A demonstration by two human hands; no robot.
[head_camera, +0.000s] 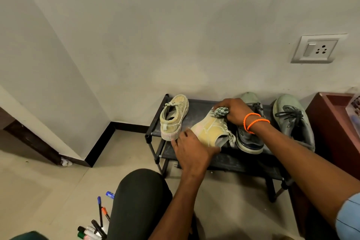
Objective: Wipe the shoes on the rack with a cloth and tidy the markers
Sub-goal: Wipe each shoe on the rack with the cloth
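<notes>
Currently on rack (196, 103): my left hand (191, 150) clamps 1 yellow shoe (209, 131), right hand (236, 111) fingers closed on balled cloth (222, 112) at its toe. Pending, I judge: 3 shoes, markers (93, 228) scattered on floor.

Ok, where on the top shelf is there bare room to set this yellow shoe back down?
The free patch on the top shelf lies between the upright yellow shoe and the dark-laced grey pair, under the tilted shoe that the left hand steadies. The right half is crowded. The lower shelf looks bare.
</notes>
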